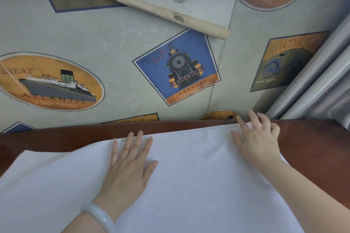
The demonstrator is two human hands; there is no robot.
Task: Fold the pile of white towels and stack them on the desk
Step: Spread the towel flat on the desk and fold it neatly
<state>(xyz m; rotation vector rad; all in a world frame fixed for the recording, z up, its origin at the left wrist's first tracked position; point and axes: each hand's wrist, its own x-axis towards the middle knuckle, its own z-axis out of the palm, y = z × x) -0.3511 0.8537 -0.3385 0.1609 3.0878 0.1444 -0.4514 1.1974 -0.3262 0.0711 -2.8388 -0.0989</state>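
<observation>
Two hands rest on one white towel (pixel 189 179), which lies spread flat and smooth on a reddish-brown desk (pixel 314 149). The towel covers most of the desk, and its near part is cut off by the bottom of the view. One pale bracelet (pixel 98 215) circles the left wrist. The left hand (pixel 128 162) lies palm down near the towel's middle, fingers straight and spread apart. The right hand (pixel 259 138) sits on the towel's far right corner, with thumb and slightly bent fingers spread on top of the cloth and the forefinger reaching the desk's back edge.

Behind the desk, wallpaper (pixel 117 34) shows three whole pictures: a ship (pixel 51 83), a train (pixel 178 66) and a bicycle (pixel 284 62). Several more are cut off or hidden. One strip has peeled into a roll (pixel 170 15). Grey curtain (pixel 322 91) folds hang at the right.
</observation>
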